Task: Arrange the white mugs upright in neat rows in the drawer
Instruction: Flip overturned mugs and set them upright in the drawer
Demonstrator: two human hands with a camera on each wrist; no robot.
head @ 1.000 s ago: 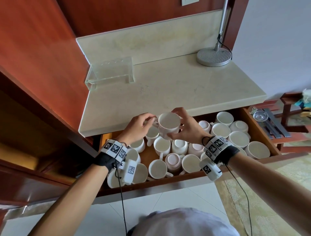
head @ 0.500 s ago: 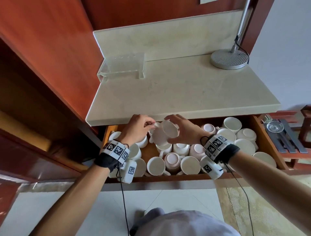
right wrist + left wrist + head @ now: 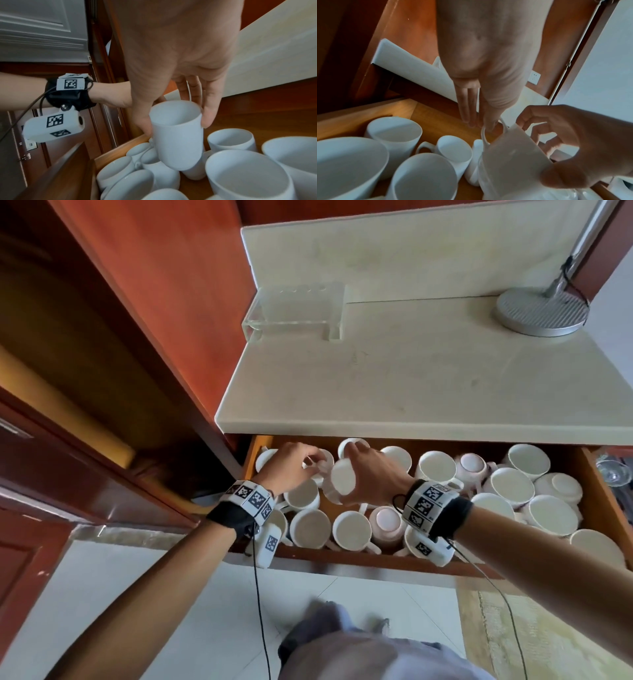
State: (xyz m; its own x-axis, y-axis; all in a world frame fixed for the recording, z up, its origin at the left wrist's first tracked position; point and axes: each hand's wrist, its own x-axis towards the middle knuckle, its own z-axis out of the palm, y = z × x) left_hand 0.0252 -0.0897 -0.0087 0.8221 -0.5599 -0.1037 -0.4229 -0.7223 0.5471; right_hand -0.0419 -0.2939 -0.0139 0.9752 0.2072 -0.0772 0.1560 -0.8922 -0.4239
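Right hand: our right hand (image 3: 371, 474) grips a white mug (image 3: 342, 479) by its body, thumb on one side and fingers curled round the other; in the right wrist view the mug (image 3: 176, 135) sits at centre frame, mouth tipped toward the camera.
Left hand: our left hand (image 3: 291, 465) pinches the handle of the same mug; in the left wrist view the fingertips (image 3: 489, 124) close on the thin white loop at centre frame, with the other fingers lying straight beside them.
Held mug: we see it tilted above the left part of the drawer (image 3: 428, 565), over other mugs, and we cannot tell if it touches any of them.
Drawer: it stands pulled out under the counter (image 3: 411, 378), across the middle of the head view.
Other mugs: on the left some stand mouth up, such as one (image 3: 310, 529) near the front edge; a pinkish one (image 3: 388, 520) just right of it shows its base, so it is upside down.
Right side of drawer: we see wider cups and bowls (image 3: 512, 487) heaped close together, several touching.
Counter: a clear plastic stand (image 3: 296, 309) sits at upper centre, and a round metal lamp base (image 3: 541, 313) at upper right.
Wrists: both carry black bands with checkered tags and small white camera boxes (image 3: 53, 124).
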